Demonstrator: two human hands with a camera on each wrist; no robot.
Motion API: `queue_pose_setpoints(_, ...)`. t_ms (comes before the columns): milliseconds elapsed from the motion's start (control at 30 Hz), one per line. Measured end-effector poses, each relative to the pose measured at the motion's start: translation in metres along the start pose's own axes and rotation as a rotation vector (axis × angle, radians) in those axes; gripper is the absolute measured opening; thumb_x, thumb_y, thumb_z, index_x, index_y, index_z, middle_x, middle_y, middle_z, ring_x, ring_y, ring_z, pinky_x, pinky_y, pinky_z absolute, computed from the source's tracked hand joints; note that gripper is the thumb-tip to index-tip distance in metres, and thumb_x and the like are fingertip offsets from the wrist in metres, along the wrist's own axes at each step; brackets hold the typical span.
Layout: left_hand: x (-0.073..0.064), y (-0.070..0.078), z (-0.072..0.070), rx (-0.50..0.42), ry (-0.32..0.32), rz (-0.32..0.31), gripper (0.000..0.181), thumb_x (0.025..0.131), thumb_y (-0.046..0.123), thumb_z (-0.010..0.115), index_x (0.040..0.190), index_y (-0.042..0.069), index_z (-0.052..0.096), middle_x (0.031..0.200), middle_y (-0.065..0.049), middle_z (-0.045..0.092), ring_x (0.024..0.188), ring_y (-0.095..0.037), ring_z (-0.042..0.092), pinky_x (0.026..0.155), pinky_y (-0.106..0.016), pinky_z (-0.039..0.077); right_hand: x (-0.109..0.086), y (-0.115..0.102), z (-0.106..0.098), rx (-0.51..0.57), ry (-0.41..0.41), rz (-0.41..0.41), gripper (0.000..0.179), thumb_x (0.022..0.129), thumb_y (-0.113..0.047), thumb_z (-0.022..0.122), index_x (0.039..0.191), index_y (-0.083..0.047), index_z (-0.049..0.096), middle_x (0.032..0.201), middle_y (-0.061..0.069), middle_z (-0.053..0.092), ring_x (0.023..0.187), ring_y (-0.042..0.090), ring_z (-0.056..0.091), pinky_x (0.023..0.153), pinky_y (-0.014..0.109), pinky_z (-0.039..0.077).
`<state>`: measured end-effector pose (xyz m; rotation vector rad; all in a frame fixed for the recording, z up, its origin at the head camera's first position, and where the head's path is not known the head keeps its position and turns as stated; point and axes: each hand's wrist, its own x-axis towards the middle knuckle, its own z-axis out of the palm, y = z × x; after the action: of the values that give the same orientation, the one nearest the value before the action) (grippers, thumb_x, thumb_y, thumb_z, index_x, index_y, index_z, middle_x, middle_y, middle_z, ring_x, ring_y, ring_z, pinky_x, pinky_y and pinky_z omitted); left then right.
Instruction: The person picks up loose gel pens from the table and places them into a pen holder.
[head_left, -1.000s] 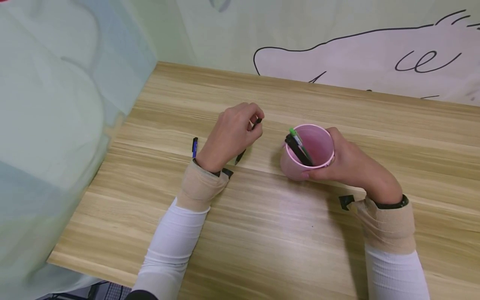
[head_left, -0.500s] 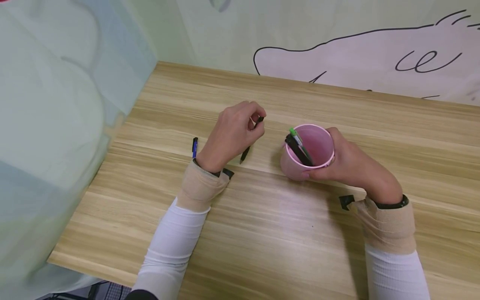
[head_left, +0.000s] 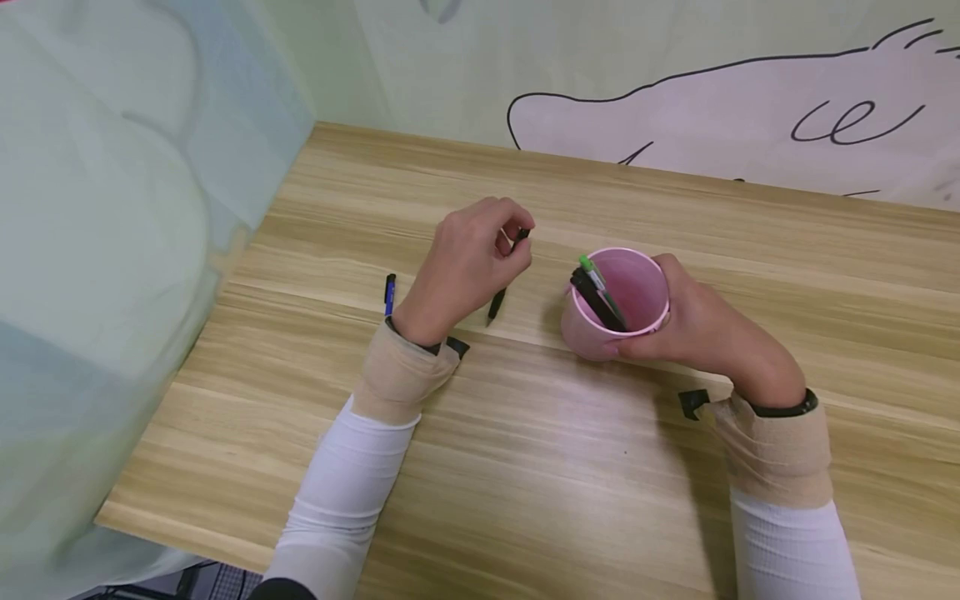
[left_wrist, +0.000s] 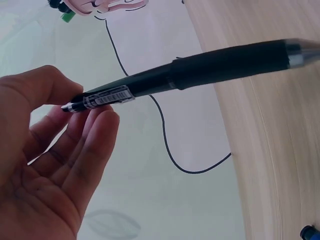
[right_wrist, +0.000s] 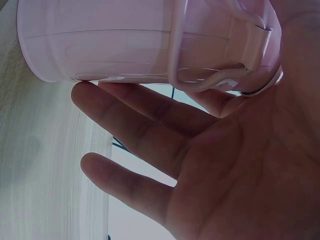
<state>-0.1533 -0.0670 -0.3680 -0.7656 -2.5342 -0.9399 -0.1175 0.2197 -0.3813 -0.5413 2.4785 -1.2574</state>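
Note:
Between thumb and fingertips, my left hand point(head_left: 476, 258) pinches a black pen point(left_wrist: 175, 72) near its clicker end. Its metal tip points away from the palm in the left wrist view and down toward the table in the head view. My right hand point(head_left: 705, 325) grips a pink bucket point(head_left: 581, 333) from its right side, thumb at the front. In the right wrist view the bucket's handle point(right_wrist: 176, 50) hangs beside the palm. Inside the bucket lean a black pen point(head_left: 597, 300) and a pen with a green end point(head_left: 592, 271). The bottom of the bucket's inside is partly hidden.
A blue pen with a black end point(head_left: 390, 293) lies on the wooden table point(head_left: 525, 500), left of my left wrist. A wall with a line drawing point(head_left: 712, 100) stands behind the table. Pale fabric point(head_left: 97, 292) borders the left edge.
My left hand has shifted slightly up and to the right. The pen's tip has swung right, so the pen points more steeply down. The right hand and the bucket have stayed put.

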Motion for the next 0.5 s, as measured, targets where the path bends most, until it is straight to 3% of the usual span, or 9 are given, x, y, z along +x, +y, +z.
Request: queue_pose_setpoints(500, 0.0014, 0.0031, -0.0030, -0.055, 0.030, -0.020, 0.012, 0.089, 0.004, 0.065, 0.099, 0.002, 0.070, 0.086, -0.005, 0.066, 0.072, -0.012, 0.062, 0.068, -0.024, 0.052, 0.0015, -0.0009, 0.0004, 0.012, 0.004, 0.010, 0.094, 0.064, -0.016, 0.097, 0.137, 0.000, 0.040, 0.130, 0.016, 0.058, 0.116, 0.030, 0.057, 0.100, 0.049, 0.043)
